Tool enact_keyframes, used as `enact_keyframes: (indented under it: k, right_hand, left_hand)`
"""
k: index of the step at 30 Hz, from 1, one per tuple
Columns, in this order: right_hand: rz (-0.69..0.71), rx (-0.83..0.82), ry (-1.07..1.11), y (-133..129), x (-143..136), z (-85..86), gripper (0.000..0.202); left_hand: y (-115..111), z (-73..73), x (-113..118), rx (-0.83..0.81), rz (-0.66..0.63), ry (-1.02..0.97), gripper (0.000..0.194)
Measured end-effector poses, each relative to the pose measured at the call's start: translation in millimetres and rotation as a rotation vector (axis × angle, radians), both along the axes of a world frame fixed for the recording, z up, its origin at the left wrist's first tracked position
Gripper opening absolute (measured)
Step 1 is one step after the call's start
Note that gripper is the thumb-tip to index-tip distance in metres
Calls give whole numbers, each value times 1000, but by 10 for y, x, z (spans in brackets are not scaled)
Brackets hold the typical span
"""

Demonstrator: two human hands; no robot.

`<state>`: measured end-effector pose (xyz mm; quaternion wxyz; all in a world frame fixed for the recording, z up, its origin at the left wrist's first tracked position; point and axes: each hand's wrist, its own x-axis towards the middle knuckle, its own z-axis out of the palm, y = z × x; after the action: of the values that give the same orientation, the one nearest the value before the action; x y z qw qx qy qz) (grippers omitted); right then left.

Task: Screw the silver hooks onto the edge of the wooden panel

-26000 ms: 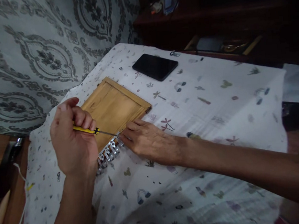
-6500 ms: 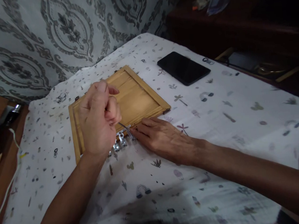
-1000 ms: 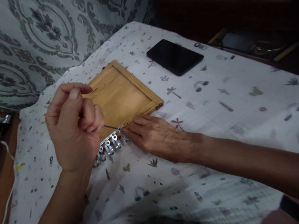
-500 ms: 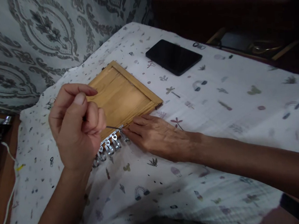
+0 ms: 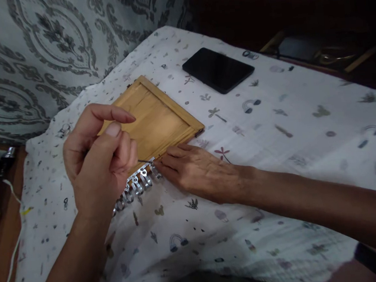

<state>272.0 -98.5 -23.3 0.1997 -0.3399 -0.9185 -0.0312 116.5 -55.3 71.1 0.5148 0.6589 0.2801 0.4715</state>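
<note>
**Screwdriver turning at the hook rail, thumb lifted for a new grip**

Screwdriver (image 5: 144, 162) first, since that is where the work is. From the head view only its thin metal shaft shows, poking out of the left hand (image 5: 100, 165); the handle is buried in the closed fingers. Compared with half a second ago the thumb and forefinger have opened and slid forward, while the other fingers stay curled round the handle. To my eye that is a re-grip between twists, so the screw is probably still being worked.

The shaft runs nearly level, its long axis going left to right and slightly downward, tip pointing right at the end of the metal hook rail (image 5: 136, 186) on the near edge of the wooden board (image 5: 155, 122).

The right hand (image 5: 193, 173) lies flat and open on the patterned cloth (image 5: 273, 151) covering the tabletop, holding nothing, fingertips pressed against the rail beside the tip. It has not shifted.

A dark phone (image 5: 218, 69) lies beyond the board, well apart.
</note>
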Motion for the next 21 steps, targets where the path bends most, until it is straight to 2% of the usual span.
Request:
enact_keyframes:
  k: [4,9,21]
  right_hand:
    - [-5,5,-5,-1,-4,-1,20]
    - [-3,-24,-20,-5,-1,9,22]
    - [-10,21,2,1,-7,-34,20]
  left_hand:
    - [-67,10,2,-2,79,23,14]
    - [-45,17,-31,43,176,-68,25]
    - [-34,-28,-18,38,131,-146,23]
